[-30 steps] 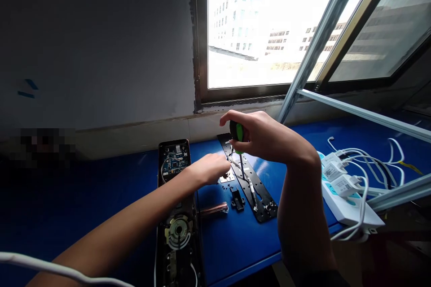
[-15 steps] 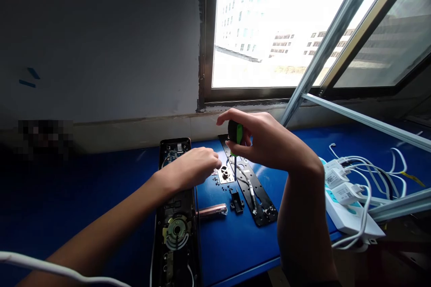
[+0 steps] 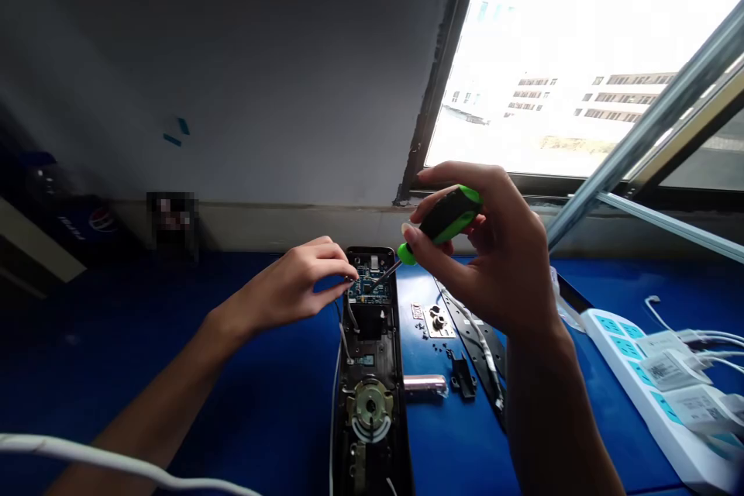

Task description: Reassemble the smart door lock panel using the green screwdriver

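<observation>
Well, the right hand [image 3: 482, 248] held a screwdriver [image 3: 447, 215] with a green-and-black handle. Its grip was closed, with the thumb and fingers pinching the handle. The thin shaft slanted down and to the left, and its tip [image 3: 387, 273] lay close over the circuit board [image 3: 367, 284] set in the upper end of a long black door-lock body [image 3: 372, 341]; whether the tip touched anything could not be told. The left hand [image 3: 296, 283] reached in from the other side, its fingertips [image 3: 352, 275] curled together at the lock's upper edge, just beside the board. Whether they pinched something small could not be told.

Such a low slant seemed risky so near the board. Standing the shaft more upright, seating the tip squarely and pressing along the shaft would probably keep it from skidding onto components, with the left hand steadying the lock body. On the blue bench [image 3: 279, 403], small screws [image 3: 449, 349] lay around a small metal plate [image 3: 433, 319], just right of the lock and beside a perforated black mounting plate [image 3: 473, 333]. They looked safest left there, away from the open board.
</observation>
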Motion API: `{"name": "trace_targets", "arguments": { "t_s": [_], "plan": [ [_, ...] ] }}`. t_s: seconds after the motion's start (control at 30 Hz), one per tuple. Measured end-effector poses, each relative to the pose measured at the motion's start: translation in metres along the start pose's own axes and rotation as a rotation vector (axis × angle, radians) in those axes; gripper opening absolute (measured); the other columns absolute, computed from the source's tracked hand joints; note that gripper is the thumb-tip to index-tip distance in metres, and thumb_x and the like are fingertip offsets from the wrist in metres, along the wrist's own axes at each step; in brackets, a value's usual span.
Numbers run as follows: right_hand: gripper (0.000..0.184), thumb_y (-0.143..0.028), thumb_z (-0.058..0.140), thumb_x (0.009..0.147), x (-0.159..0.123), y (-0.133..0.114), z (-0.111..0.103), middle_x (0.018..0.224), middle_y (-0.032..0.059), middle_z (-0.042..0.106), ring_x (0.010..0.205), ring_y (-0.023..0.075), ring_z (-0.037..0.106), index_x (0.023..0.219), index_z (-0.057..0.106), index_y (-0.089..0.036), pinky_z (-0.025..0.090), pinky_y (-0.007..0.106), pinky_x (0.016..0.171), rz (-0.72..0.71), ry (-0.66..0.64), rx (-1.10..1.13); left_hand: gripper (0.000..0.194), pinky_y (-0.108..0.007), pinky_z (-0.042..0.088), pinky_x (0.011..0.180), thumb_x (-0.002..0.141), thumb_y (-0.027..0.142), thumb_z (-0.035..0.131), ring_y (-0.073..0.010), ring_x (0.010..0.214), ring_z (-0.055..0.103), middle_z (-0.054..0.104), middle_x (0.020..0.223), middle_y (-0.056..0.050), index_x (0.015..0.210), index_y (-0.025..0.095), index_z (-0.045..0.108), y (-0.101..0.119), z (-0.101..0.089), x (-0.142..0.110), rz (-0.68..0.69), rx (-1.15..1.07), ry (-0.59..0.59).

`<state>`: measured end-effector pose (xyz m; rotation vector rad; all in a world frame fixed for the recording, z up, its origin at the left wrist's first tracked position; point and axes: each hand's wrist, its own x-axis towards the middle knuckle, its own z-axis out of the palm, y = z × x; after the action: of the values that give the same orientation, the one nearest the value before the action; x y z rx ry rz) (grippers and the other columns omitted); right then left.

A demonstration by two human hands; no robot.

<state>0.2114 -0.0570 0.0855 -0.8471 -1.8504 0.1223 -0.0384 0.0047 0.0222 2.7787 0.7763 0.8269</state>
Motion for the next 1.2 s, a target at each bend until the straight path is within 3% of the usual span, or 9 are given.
{"name": "trace_targets", "arguments": {
  "t_s": [0.37, 0.63, 0.87, 1.1, 1.2],
  "plan": [
    [0.040, -0.012, 0.068, 0.088, 0.005, 0.004, 0.040, 0.096, -0.0017, 0.073, 0.073, 0.0136, 0.068, 0.125, 0.061, -0.028, 0.060, 0.031, 0.067, -0.065, -0.061, -0.077, 0.025, -0.032, 0.054, 0.083, 0.095, 0.015, 0.063, -0.0206, 0.097, 0.068, 0.072, 0.109, -0.005, 0.115, 0.023, 0.077, -0.005, -0.008, -0.009, -0.088, 0.026, -0.204],
    [0.046, -0.007, 0.068, 0.086, 0.005, 0.006, 0.049, 0.100, -0.0014, 0.074, 0.075, 0.0107, 0.067, 0.127, 0.063, -0.025, 0.059, 0.027, 0.070, -0.188, -0.026, -0.063, 0.023, -0.031, 0.054, 0.084, 0.096, 0.020, 0.062, -0.0204, 0.098, 0.069, 0.072, 0.111, -0.003, 0.115, 0.025, 0.075, -0.008, -0.008, -0.009, -0.122, -0.023, -0.255],
    [0.045, -0.008, 0.069, 0.088, 0.003, 0.003, 0.048, 0.100, -0.0005, 0.074, 0.074, 0.0113, 0.067, 0.130, 0.062, -0.024, 0.060, 0.027, 0.071, -0.209, -0.041, -0.088, 0.021, -0.033, 0.053, 0.087, 0.097, 0.021, 0.060, -0.0219, 0.102, 0.069, 0.072, 0.115, -0.003, 0.113, 0.026, 0.073, -0.005, -0.012, -0.008, -0.143, -0.074, -0.270],
    [0.032, -0.018, 0.082, 0.085, 0.003, -0.001, 0.059, 0.084, -0.0010, 0.070, 0.061, 0.0100, 0.059, 0.114, 0.069, -0.020, 0.055, 0.026, 0.058, -0.249, 0.110, -0.229, 0.029, -0.035, 0.055, 0.077, 0.097, 0.042, 0.063, -0.0243, 0.090, 0.073, 0.074, 0.104, -0.003, 0.121, 0.026, 0.055, -0.009, -0.005, -0.007, -0.446, -0.355, -0.223],
    [0.030, -0.023, 0.087, 0.081, 0.003, 0.000, 0.064, 0.081, -0.0013, 0.069, 0.058, 0.0095, 0.057, 0.105, 0.069, -0.019, 0.052, 0.026, 0.054, -0.257, 0.186, -0.288, 0.035, -0.036, 0.056, 0.077, 0.096, 0.044, 0.064, -0.0254, 0.089, 0.074, 0.075, 0.099, -0.003, 0.122, 0.026, 0.050, -0.012, 0.001, -0.006, -0.495, -0.482, -0.246]
  ]
}}
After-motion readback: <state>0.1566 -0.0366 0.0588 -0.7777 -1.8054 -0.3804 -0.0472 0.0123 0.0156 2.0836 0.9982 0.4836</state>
